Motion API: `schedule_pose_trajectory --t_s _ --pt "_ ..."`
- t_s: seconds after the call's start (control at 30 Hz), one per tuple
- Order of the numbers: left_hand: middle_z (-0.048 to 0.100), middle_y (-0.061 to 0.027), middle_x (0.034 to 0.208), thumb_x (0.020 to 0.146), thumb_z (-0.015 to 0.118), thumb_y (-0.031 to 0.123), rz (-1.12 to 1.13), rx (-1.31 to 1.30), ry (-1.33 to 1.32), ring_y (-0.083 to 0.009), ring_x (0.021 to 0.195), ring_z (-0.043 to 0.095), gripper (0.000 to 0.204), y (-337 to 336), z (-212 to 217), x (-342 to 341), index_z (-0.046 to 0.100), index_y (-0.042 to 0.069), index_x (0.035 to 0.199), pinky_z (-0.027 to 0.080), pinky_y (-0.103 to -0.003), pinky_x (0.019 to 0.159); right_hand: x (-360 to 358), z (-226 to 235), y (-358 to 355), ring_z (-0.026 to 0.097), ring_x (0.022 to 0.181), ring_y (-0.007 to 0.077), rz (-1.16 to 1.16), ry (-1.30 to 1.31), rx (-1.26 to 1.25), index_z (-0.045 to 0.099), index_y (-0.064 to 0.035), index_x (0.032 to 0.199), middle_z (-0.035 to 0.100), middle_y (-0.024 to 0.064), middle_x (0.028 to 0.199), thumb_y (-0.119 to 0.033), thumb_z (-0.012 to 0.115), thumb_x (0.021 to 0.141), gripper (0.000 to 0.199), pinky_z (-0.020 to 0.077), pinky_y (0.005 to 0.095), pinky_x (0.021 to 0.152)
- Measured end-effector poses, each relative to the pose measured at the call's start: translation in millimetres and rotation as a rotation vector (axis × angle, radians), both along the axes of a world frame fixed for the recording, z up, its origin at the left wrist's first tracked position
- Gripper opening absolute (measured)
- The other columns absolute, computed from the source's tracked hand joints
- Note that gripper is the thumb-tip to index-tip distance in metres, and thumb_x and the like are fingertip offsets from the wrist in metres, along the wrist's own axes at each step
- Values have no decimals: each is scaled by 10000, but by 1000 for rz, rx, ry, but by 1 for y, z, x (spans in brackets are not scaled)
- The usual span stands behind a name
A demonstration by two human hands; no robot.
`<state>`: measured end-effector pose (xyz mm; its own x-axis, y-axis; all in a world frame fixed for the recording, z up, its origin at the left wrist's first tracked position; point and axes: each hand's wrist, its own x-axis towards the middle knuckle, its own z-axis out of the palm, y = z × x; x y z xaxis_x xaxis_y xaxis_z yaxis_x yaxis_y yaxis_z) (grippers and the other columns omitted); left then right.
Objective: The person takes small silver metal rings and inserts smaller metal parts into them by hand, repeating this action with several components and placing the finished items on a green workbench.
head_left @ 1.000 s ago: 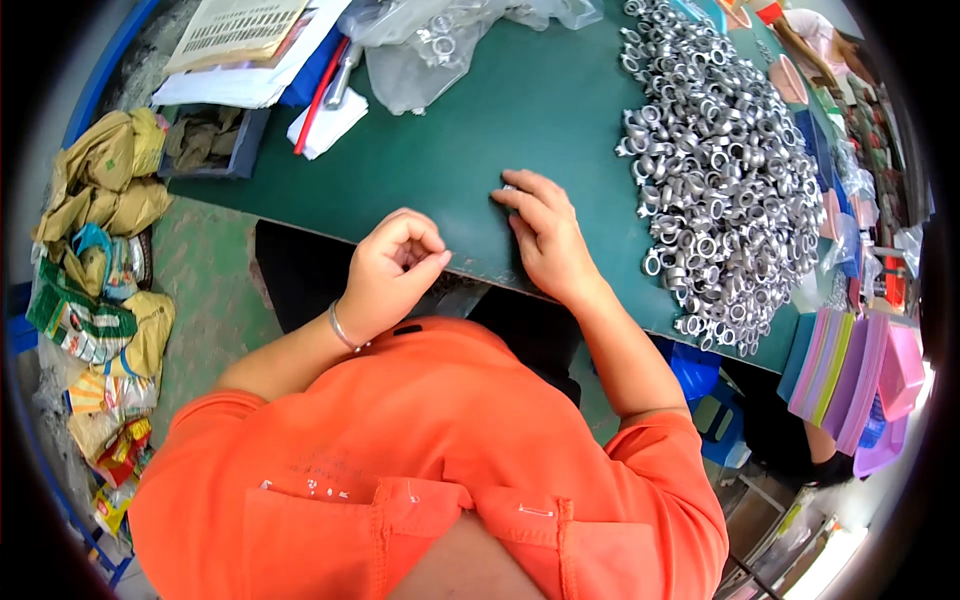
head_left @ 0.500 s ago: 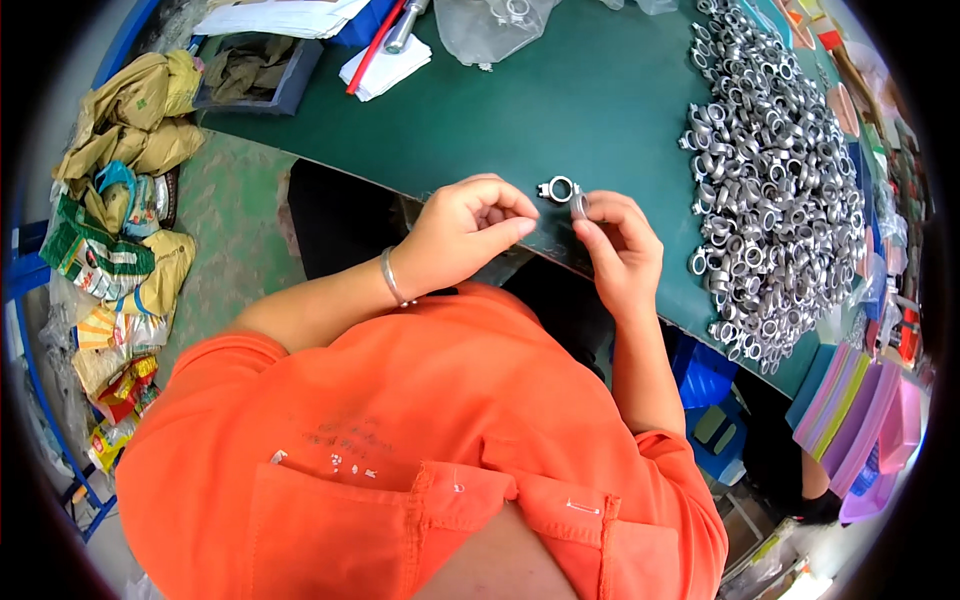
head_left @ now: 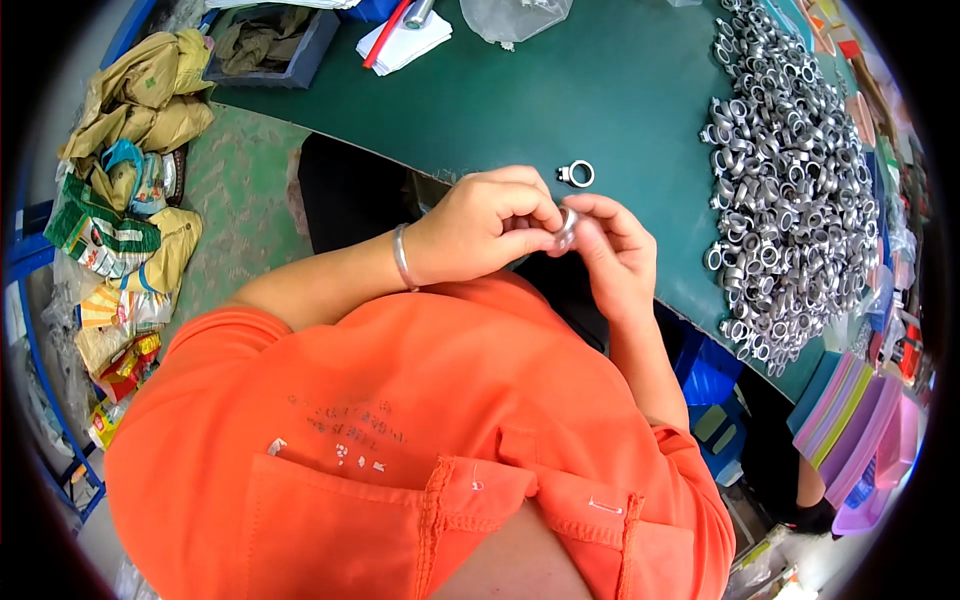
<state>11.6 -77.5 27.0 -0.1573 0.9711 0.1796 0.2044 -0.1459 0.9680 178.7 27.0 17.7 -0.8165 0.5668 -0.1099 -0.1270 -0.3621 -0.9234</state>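
The desk carries a heap of rings along its right side, one ring alone near its front edge, and at its left end a tray of cloth, then, rightward, papers under a rod, and a bag.

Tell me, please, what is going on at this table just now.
Someone in an orange shirt is handling a small metal ring at the table's edge. The right hand pinches it in its fingertips; the left hand has its fingertips up against it, though whether they grip it too is hard to tell. A second metal ring with a small lug lies on the green tabletop just beyond the hands, and a large pile of similar rings is off to the right.
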Motion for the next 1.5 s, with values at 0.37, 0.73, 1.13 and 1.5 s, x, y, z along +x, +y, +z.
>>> schedule_pose_trajectory --t_s 0.37,0.73,1.13,1.5 --pt "541 -12 881 805 613 -37 105 -240 0 -58 686 535 77 -14 -5 -18 583 25 839 442 -195 601 -19 -6 20 540 871 315 -209 -461 1435 629 -42 916 581 129 991 45 656 717 219 449 374 750" --pt "589 -40 900 822 687 23 28 -142 -298 -66 748 569 110 3 5 -6 639 -13 915 479 -200 669 -13 -4 -2 608 875 157 -92 22 584 578 15 981 624 126 1006 35 600 863 121 511 270 735" --pt "526 -52 897 784 584 -111 122 13 44 -79 723 531 180 -10 -7 -18 520 11 900 456 -205 625 -11 -1 5 601 951 253 268 46 724 606 -24 912 591 127 1046 24 676 763 172 510 329 763" --pt "541 -74 844 799 593 -65 317 86 146 -119 622 568 186 22 -18 -22 561 3 970 457 -230 541 -47 18 84 595 865 343 -81 -158 1395 601 -18 858 604 152 913 17 625 742 124 509 399 741"
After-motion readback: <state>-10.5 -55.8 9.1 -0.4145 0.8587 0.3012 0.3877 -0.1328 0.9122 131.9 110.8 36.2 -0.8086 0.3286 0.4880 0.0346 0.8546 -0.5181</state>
